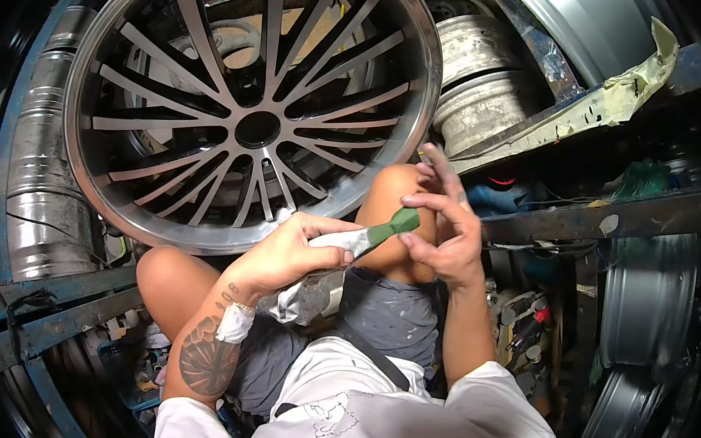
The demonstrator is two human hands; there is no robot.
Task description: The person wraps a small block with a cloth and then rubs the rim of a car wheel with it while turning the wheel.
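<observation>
My left hand is closed around the whitish part of a short, narrow piece with a green end; its exact kind does not show clearly. Thumb and forefinger of my right hand pinch the wider green tip, while the other fingers are raised and slightly blurred. The piece is held over my knees, just below the near rim of a large multi-spoke wheel rim with bright metal spoke faces and dark gaps. Neither hand touches the wheel.
Stacked worn wheels stand behind on the right, beside a ledge with torn masking paper. More silver rims sit at the far right. Metal cylinders and a blue frame line the left. Small tools and bottles lie low at right.
</observation>
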